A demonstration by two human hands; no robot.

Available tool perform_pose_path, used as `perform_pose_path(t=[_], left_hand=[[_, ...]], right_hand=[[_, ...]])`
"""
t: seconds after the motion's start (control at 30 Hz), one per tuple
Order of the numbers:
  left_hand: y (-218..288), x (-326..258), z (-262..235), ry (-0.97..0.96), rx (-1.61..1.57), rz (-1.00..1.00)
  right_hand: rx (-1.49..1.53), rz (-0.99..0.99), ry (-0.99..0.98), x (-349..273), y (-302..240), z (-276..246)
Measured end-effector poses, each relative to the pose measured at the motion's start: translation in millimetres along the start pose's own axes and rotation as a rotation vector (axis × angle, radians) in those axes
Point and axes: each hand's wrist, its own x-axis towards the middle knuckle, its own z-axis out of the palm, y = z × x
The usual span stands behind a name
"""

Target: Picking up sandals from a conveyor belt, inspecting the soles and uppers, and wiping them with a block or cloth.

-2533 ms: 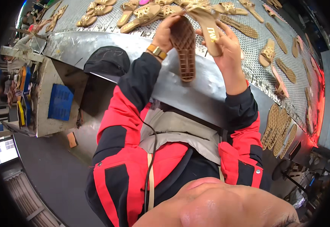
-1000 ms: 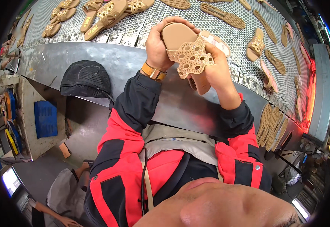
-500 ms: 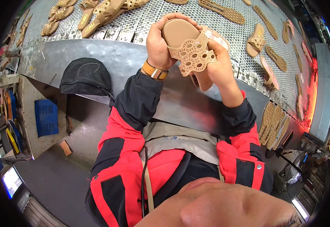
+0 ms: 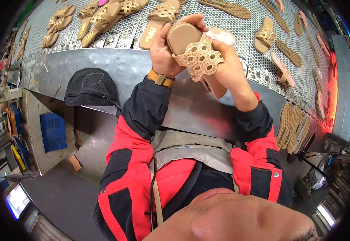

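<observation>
I hold a tan slide sandal (image 4: pixel 186 38) between both hands, above the edge of a mesh surface. Its broad, rounded end points up and left, and the narrower end slants down between my hands. A cut-out upper (image 4: pixel 203 58) with round holes and small shiny studs spans it. My left hand (image 4: pixel 162 56) is wrapped round the rounded end, fingers curled over its far side. With the thumb against the upper, my right hand (image 4: pixel 232 72) grips the other side; its remaining fingers are mostly hidden. Another tan sandal (image 4: pixel 151 34) lies just beyond my left hand.
More sandals (image 4: pixel 102 22) and upturned soles (image 4: pixel 227 9) lie across the mesh surface (image 4: pixel 122 36). A metal ledge (image 4: pixel 82 56) runs along its near side, with a black mesh cap (image 4: pixel 90 86) on it. Several soles (image 4: pixel 289 126) stand in a row at right. Red light glows beyond.
My view has tilted slightly. The sandal and both hands sit a little further left and lower in view. A sandal on the mesh now shows beside my left hand.
</observation>
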Motion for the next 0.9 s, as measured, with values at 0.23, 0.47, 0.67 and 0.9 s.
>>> perform_pose_path(t=[0.23, 0.47, 0.67, 0.9], left_hand=[[-10, 2, 9, -0.007, 0.091, 0.004], [-17, 4, 1, 0.142, 0.273, 0.021], [-19, 5, 3, 0.158, 0.318, -0.01], [-33, 8, 1, 0.26, 0.373, -0.066]], right_hand=[[-0.087, 0.077, 0.121, -5, 4, -5], [-0.421, -0.214, 0.247, -12, 6, -4], [-0.229, 0.003, 0.188, -13, 9, -11], [-0.29, 0.035, 0.169, -21, 12, -15]])
